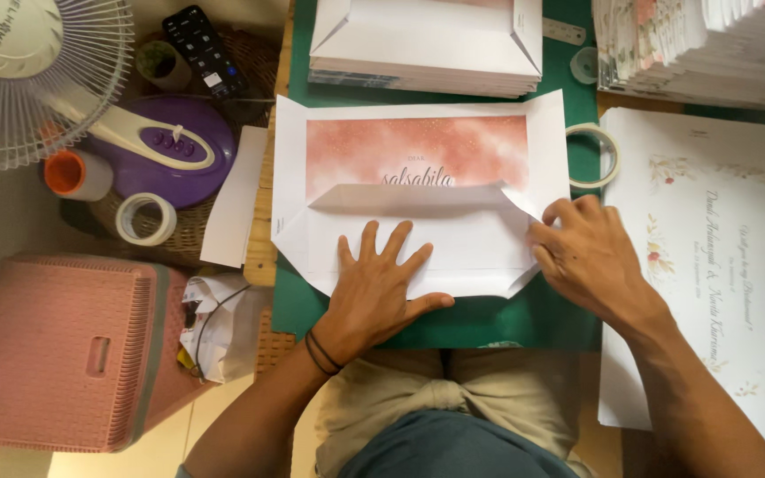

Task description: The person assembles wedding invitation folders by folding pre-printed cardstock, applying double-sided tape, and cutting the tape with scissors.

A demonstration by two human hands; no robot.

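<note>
A white paper envelope blank (418, 159) with a pink watercolour panel lies on a green cutting mat (489, 314). Its lower flap is folded up over the panel's bottom edge. My left hand (382, 283) lies flat on that folded flap, fingers spread, pressing it down. My right hand (582, 252) rests on the flap's right corner, fingertips pinching or creasing the paper's slanted edge. A black band sits on my left wrist.
A stack of similar folded blanks (427, 44) lies above. Floral printed sheets (710, 230) lie at right, stacked cards (692, 44) top right, a tape ring (595, 155) between. At left are a fan (37, 71), purple base, remote, tape roll (145, 219) and pink basket (64, 350).
</note>
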